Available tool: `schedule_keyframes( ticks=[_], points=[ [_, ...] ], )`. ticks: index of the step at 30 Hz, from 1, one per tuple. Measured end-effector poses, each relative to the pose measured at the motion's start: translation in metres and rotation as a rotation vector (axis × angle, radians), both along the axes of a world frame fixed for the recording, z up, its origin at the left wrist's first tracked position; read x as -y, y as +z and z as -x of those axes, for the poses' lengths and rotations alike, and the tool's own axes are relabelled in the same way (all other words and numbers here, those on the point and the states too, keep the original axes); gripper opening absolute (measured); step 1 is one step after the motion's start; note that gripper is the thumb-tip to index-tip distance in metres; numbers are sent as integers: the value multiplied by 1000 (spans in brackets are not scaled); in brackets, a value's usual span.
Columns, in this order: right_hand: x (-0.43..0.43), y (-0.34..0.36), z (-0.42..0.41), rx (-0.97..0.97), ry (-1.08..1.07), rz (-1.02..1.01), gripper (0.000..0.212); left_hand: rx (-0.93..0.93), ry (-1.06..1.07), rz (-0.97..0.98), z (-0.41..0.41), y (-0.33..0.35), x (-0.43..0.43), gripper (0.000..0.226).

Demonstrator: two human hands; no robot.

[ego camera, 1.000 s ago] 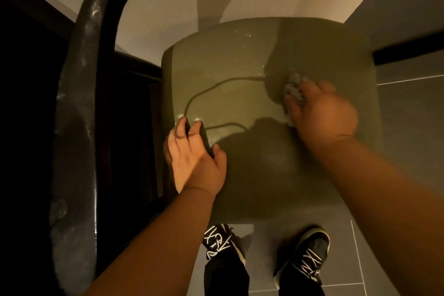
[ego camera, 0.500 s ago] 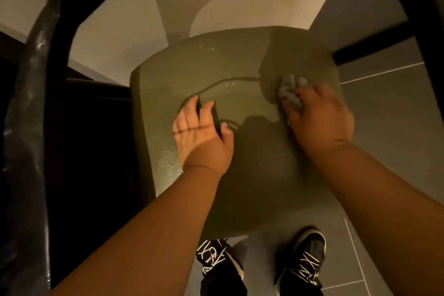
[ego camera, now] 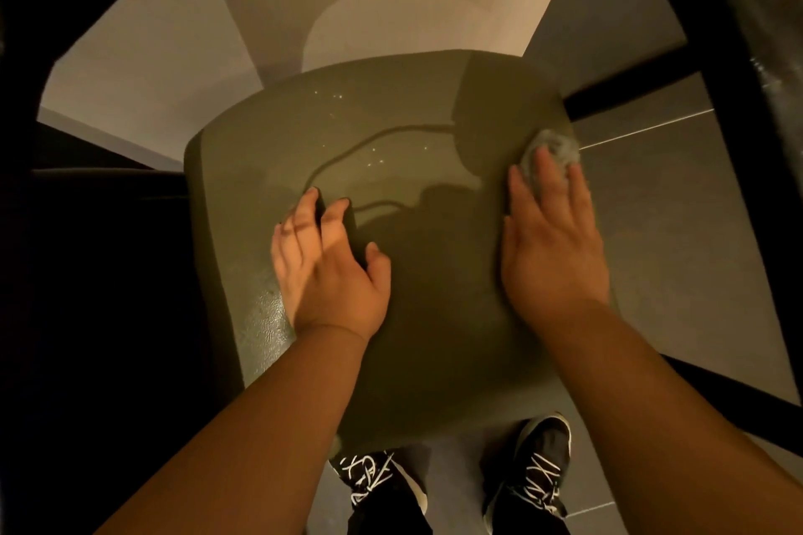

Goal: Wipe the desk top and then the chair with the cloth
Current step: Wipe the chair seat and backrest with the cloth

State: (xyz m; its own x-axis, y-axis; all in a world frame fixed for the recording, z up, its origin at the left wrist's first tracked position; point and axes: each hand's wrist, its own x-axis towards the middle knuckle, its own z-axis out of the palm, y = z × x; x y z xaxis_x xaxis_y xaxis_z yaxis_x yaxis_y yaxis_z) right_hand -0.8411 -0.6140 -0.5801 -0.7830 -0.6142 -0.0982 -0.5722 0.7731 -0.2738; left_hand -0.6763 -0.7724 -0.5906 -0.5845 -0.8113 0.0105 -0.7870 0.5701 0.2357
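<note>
Darkness covers the far left of your view, and nothing can be made out there. Beyond it at the top is a pale wall (ego camera: 152, 69). Next comes the chair seat (ego camera: 391, 135), a broad olive-green pad with rounded corners. Its skin is leathery: the grain glints near the left front edge, and small bright specks dot the rear middle. Curving shadow lines cross the centre.

Your left hand (ego camera: 330, 269) lies palm down on the left half of the seat. Its fingers are spread and nearly straight, the thumb is out to the side, and it grips nothing. Below the seat's front edge you can see your left shoe (ego camera: 373, 478) and right shoe (ego camera: 543, 456), both black with white laces.

Your right hand (ego camera: 552, 239) lies flat near the seat's right edge, fingers straight and close together. Their tips press down on the cloth (ego camera: 552, 143). The cloth is a small grey crumpled wad with a fuzzy look. It sits at the rear right of the seat, against the edge, and part of it is hidden under your fingers.

Right of the seat is a grey tiled floor (ego camera: 678, 230). A dark bar (ego camera: 625, 91) runs off from the seat's rear right corner.
</note>
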Motion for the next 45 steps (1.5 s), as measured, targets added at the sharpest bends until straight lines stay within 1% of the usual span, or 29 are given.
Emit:
schedule_keyframes(
  ticks=[2,4,5,6,8,9,11,13,15,17,18,20,21,22,24,26,28,29,31,32,34,35,36,38,40,42,44,45],
  points=[
    [-3,5,9,54,-146,50,58,15,10,-9,1,1,-1,60],
    [4,8,10,54,-244,152,61,2,7,-8,1,2,-1,62],
    [10,8,8,40,-223,213,61,-2,6,-1,1,2,-1,62],
    [16,6,3,22,-143,260,61,0,8,3,0,1,-1,62],
    [24,-2,-9,-10,93,287,59,2,10,3,0,1,-1,63],
    [24,-5,-12,-18,173,284,57,-2,10,6,1,1,-1,63],
    [18,-11,-7,-40,215,264,57,-12,12,11,1,2,-1,62],
    [3,-11,4,-73,137,211,63,-19,9,15,1,2,-2,62],
    [-7,-4,13,-73,-26,160,66,-16,7,16,0,2,-2,62],
    [-6,3,14,-34,-175,181,61,-17,13,15,1,1,-2,61],
    [-2,6,12,-24,-202,232,57,-19,17,15,1,1,-2,61],
    [10,8,2,-28,-150,332,50,-23,17,15,0,0,-2,61],
    [16,8,-4,-15,-113,348,48,-27,14,16,0,0,-2,62],
    [21,8,-10,6,-90,351,50,-33,14,20,0,0,-2,62],
    [31,7,-14,13,-87,368,59,-38,17,31,0,0,-2,62],
    [32,3,-6,-38,-95,366,58,-37,12,37,0,0,-2,62],
    [27,-3,11,-115,-79,303,50,-25,9,34,0,0,-2,62],
    [22,-4,19,-156,-96,243,47,-21,10,30,0,0,-2,62],
    [11,-3,34,-216,-208,127,47,-20,10,27,0,0,-2,61],
    [7,-1,39,-222,-286,95,49,-19,12,28,0,0,-2,62],
    [7,5,44,-192,-402,94,53,-19,15,24,0,0,-2,62],
    [12,7,43,-185,-395,126,53,-20,16,19,0,0,-2,62],
    [21,10,39,-190,-338,169,52,-18,18,15,0,0,-1,62],
    [43,10,20,-187,-146,257,52,-12,17,16,0,0,-1,62],
    [60,6,-1,-133,50,264,53,-16,13,19,0,0,-1,63],
    [62,-2,-2,-133,178,238,50,-14,11,15,0,-1,-1,62],
    [49,-8,14,-203,205,198,49,-6,12,5,0,-1,0,61],
    [41,-10,23,-243,166,166,47,-4,12,0,0,-1,0,61]
  ],
)
